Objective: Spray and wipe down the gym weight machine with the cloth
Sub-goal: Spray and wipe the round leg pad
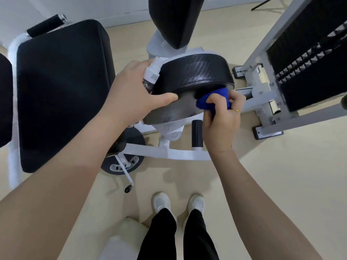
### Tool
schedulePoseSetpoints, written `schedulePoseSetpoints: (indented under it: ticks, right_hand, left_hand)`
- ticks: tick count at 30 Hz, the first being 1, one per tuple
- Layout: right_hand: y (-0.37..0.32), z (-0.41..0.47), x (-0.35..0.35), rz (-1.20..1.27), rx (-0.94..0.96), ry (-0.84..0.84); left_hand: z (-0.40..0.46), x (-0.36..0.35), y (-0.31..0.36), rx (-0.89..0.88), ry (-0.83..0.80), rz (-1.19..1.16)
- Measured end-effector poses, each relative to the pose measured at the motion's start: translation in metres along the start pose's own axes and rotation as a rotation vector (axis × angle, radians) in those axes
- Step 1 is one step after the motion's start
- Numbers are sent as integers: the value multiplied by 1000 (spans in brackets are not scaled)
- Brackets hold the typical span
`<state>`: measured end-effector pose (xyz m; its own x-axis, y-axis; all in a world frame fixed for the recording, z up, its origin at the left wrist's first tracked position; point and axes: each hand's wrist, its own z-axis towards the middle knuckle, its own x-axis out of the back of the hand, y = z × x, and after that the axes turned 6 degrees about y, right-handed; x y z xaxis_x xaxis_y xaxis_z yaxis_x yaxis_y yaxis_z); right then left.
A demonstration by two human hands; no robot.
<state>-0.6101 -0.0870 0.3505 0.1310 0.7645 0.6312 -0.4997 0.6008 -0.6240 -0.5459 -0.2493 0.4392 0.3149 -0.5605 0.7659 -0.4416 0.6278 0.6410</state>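
A round black pad point(195, 72) on the weight machine point(262, 87) is being steadied by the left hand point(131, 91), thumb laid along its lower edge. What appears to be a spray bottle point(151, 76) is being held in the same hand, fingers curled behind it. A bunched blue cloth point(214, 99) is being gripped by the right hand point(223, 117), fingers closed, and is being pressed under the pad's rim.

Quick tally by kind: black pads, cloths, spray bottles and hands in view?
Black pads: 4 (seat pad, round pad, upper pad, left-edge pad)
Blue cloth: 1
Spray bottle: 1
Hands: 2 (left hand, right hand)
Total: 8
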Motion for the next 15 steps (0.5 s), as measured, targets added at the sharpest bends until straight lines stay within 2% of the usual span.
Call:
schedulePoseSetpoints:
  ticks: [1, 3, 5, 7, 10, 13, 15]
  right_hand:
    - [-8, -4, -3, 27, -40, -18]
    - [-23, -15, -9, 131, -118, -178]
    - [-29, -21, -15, 89, -19, -287]
    - [-22, -15, -12, 30, 106, -295]
    - [2, 0, -5, 81, 42, -179]
    - [9, 1, -6, 33, 79, 69]
    - [-1, -7, -13, 45, 19, 120]
  left_hand:
    - [-2, 0, 1, -4, 2, -9]
    - [-9, 1, 1, -2, 14, -22]
    - [-12, 1, 1, 20, 25, -59]
    - [-13, 1, 1, 26, 21, -72]
    - [-7, 1, 0, 11, 0, -60]
    - [-4, -2, -5, 11, 11, -88]
    - [-6, -5, -6, 3, 33, -99]
